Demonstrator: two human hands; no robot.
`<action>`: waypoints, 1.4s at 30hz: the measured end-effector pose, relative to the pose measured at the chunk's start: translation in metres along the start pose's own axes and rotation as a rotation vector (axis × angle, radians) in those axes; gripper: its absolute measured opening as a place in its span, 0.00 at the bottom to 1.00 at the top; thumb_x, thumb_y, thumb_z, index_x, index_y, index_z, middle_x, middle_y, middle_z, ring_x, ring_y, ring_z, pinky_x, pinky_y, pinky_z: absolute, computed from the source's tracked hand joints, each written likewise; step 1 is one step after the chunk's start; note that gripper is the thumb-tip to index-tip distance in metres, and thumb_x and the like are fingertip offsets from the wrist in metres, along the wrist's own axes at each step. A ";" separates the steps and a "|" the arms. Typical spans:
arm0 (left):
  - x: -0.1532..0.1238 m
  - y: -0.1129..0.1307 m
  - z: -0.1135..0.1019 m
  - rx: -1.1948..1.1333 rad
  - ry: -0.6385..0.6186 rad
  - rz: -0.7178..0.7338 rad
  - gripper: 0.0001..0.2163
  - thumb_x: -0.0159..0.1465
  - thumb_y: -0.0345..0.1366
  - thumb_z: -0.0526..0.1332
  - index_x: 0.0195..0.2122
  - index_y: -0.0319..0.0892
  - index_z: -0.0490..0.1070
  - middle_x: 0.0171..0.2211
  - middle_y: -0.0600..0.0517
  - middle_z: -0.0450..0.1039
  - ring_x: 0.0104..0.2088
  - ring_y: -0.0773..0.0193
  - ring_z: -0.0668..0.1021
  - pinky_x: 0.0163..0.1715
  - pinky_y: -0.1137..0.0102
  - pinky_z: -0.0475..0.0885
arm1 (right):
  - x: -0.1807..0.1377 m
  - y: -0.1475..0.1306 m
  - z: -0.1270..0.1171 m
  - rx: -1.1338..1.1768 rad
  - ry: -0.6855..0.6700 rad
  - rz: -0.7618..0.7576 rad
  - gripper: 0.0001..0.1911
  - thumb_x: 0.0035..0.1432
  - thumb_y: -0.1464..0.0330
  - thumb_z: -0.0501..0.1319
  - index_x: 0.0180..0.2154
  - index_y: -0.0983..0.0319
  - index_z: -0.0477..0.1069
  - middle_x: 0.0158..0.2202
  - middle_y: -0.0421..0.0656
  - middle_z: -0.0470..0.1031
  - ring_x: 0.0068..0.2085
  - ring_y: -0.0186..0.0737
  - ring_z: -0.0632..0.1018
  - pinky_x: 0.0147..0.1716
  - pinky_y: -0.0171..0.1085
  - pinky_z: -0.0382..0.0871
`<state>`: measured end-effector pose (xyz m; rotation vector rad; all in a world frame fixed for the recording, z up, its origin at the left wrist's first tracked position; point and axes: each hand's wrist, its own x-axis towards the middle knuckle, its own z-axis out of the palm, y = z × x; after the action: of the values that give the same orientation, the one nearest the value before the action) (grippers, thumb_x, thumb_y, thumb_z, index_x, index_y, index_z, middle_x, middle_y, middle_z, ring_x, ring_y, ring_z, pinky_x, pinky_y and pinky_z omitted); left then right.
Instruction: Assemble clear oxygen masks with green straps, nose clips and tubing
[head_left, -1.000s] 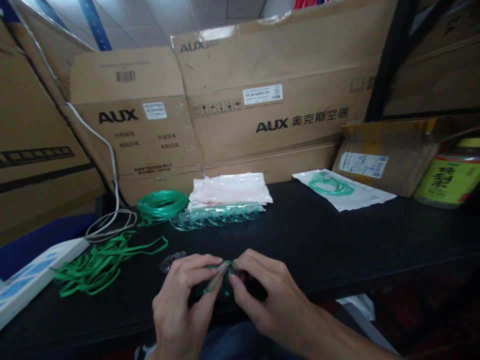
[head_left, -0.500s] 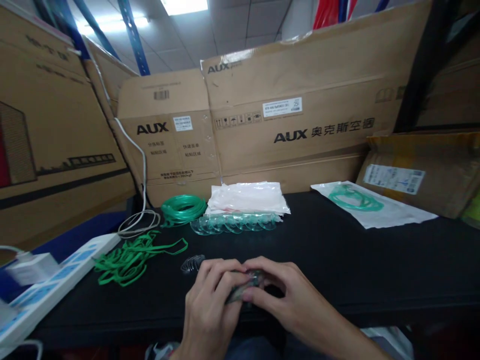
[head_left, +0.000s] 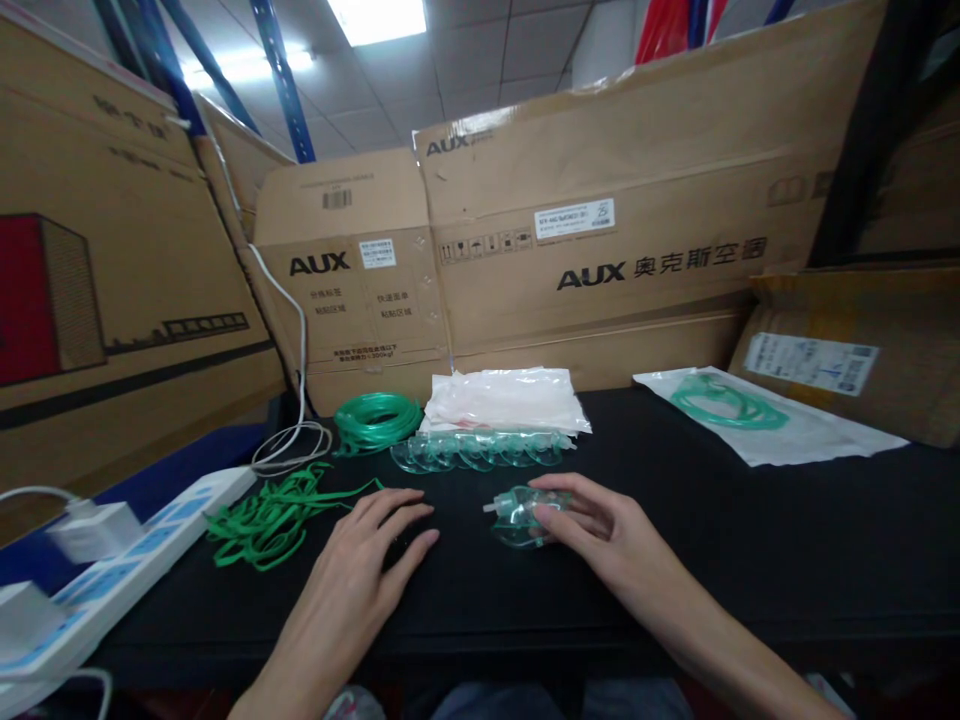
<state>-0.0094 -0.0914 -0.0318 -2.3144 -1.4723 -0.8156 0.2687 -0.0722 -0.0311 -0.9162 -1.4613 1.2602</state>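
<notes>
My right hand [head_left: 592, 520] grips a clear green oxygen mask [head_left: 516, 508] between thumb and fingers, just above the black table, its pale connector pointing left. My left hand [head_left: 371, 545] is to the left of it, palm down, fingers apart, with nothing seen in its grasp. What lies beneath that palm is mostly hidden. Beside its fingertips is a tangle of green elastic straps [head_left: 262, 525]. Farther back, a row of similar clear masks [head_left: 480, 455] lies nested together.
Behind the masks is a stack of white plastic bags [head_left: 506, 398], with coiled green tubing [head_left: 377, 420] to its left. A white packet with tubing [head_left: 772, 425] lies at right. A power strip [head_left: 142, 550] runs along the left. Cardboard boxes [head_left: 637, 300] wall the back.
My hands have parted. The left has let go and moved left, over the spot where small thin strips lay; the right has carried the mask slightly right and away from me.
</notes>
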 end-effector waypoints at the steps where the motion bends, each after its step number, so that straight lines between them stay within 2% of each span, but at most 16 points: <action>1: -0.001 -0.006 0.000 0.001 -0.002 -0.001 0.09 0.69 0.41 0.60 0.47 0.52 0.78 0.52 0.51 0.79 0.52 0.54 0.80 0.52 0.56 0.77 | 0.000 0.000 0.000 -0.007 -0.004 -0.006 0.26 0.55 0.51 0.68 0.48 0.63 0.74 0.40 0.47 0.81 0.43 0.46 0.82 0.46 0.42 0.76; 6: -0.003 -0.020 -0.003 0.013 0.025 -0.010 0.10 0.69 0.40 0.59 0.43 0.49 0.81 0.44 0.52 0.83 0.46 0.57 0.83 0.49 0.63 0.79 | -0.002 -0.001 0.003 -0.035 -0.011 0.010 0.28 0.54 0.49 0.68 0.48 0.62 0.75 0.39 0.46 0.81 0.43 0.47 0.83 0.46 0.43 0.77; 12: -0.009 -0.032 -0.013 0.062 0.047 -0.027 0.14 0.70 0.47 0.58 0.41 0.49 0.82 0.42 0.51 0.84 0.43 0.56 0.84 0.46 0.65 0.80 | -0.001 0.003 0.004 -0.017 0.025 -0.011 0.27 0.53 0.48 0.69 0.46 0.61 0.76 0.38 0.46 0.82 0.41 0.47 0.83 0.44 0.43 0.78; 15: -0.012 -0.046 -0.024 0.112 0.070 -0.064 0.18 0.70 0.50 0.55 0.42 0.48 0.82 0.44 0.49 0.83 0.45 0.55 0.84 0.48 0.64 0.78 | -0.001 0.003 0.004 -0.008 0.011 -0.006 0.27 0.53 0.49 0.69 0.46 0.62 0.75 0.39 0.47 0.82 0.42 0.47 0.83 0.46 0.44 0.78; 18: -0.010 -0.067 -0.036 0.185 0.100 -0.088 0.21 0.71 0.53 0.53 0.44 0.47 0.81 0.45 0.46 0.83 0.46 0.51 0.83 0.50 0.59 0.77 | -0.002 0.001 0.004 -0.007 -0.005 -0.011 0.26 0.54 0.50 0.68 0.47 0.62 0.75 0.40 0.47 0.82 0.43 0.47 0.83 0.46 0.44 0.77; 21: -0.003 -0.088 -0.040 0.258 0.030 -0.116 0.22 0.69 0.55 0.53 0.46 0.45 0.80 0.47 0.43 0.81 0.48 0.46 0.81 0.50 0.53 0.75 | -0.003 -0.001 0.004 -0.007 -0.028 -0.009 0.25 0.55 0.51 0.68 0.46 0.62 0.74 0.41 0.47 0.82 0.44 0.47 0.82 0.47 0.43 0.77; 24: 0.004 -0.102 -0.034 0.280 -0.064 -0.129 0.22 0.67 0.54 0.56 0.51 0.44 0.78 0.51 0.41 0.80 0.52 0.43 0.79 0.52 0.52 0.74 | -0.003 -0.002 0.004 -0.019 -0.045 -0.010 0.25 0.56 0.51 0.67 0.47 0.62 0.73 0.41 0.47 0.81 0.44 0.46 0.82 0.46 0.42 0.76; 29: 0.013 -0.111 -0.022 0.180 -0.263 -0.209 0.19 0.65 0.49 0.60 0.52 0.47 0.77 0.51 0.45 0.79 0.53 0.45 0.78 0.51 0.55 0.73 | -0.003 -0.001 0.004 -0.032 -0.058 -0.014 0.24 0.57 0.53 0.66 0.48 0.63 0.72 0.42 0.48 0.81 0.45 0.45 0.81 0.45 0.41 0.75; 33: 0.020 -0.115 -0.024 0.237 -0.388 -0.319 0.19 0.63 0.45 0.60 0.52 0.47 0.78 0.53 0.45 0.78 0.56 0.40 0.73 0.50 0.52 0.70 | -0.003 -0.001 0.003 -0.027 -0.068 -0.008 0.24 0.57 0.53 0.66 0.48 0.63 0.72 0.43 0.48 0.80 0.45 0.46 0.81 0.45 0.41 0.75; 36: 0.026 -0.113 -0.029 0.315 -0.436 -0.386 0.17 0.63 0.45 0.58 0.49 0.50 0.79 0.54 0.44 0.76 0.56 0.38 0.71 0.48 0.50 0.68 | -0.003 -0.002 0.003 -0.032 -0.068 -0.006 0.24 0.57 0.54 0.66 0.49 0.63 0.73 0.44 0.48 0.80 0.45 0.46 0.81 0.46 0.41 0.74; 39: 0.031 -0.106 -0.032 0.357 -0.465 -0.397 0.14 0.64 0.44 0.56 0.43 0.49 0.80 0.50 0.44 0.77 0.53 0.38 0.72 0.45 0.51 0.67 | -0.005 -0.003 0.003 -0.034 -0.068 -0.007 0.24 0.57 0.54 0.66 0.48 0.63 0.73 0.44 0.48 0.80 0.45 0.46 0.81 0.46 0.42 0.74; 42: 0.035 -0.103 -0.033 0.362 -0.430 -0.381 0.15 0.64 0.46 0.56 0.40 0.48 0.81 0.47 0.44 0.78 0.50 0.39 0.73 0.43 0.53 0.67 | -0.005 -0.003 0.004 -0.029 -0.071 -0.010 0.23 0.57 0.54 0.66 0.48 0.63 0.73 0.45 0.49 0.81 0.45 0.47 0.81 0.46 0.42 0.74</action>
<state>-0.1002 -0.0372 0.0090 -2.0375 -2.0811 -0.0965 0.2665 -0.0783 -0.0286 -0.8904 -1.5419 1.2786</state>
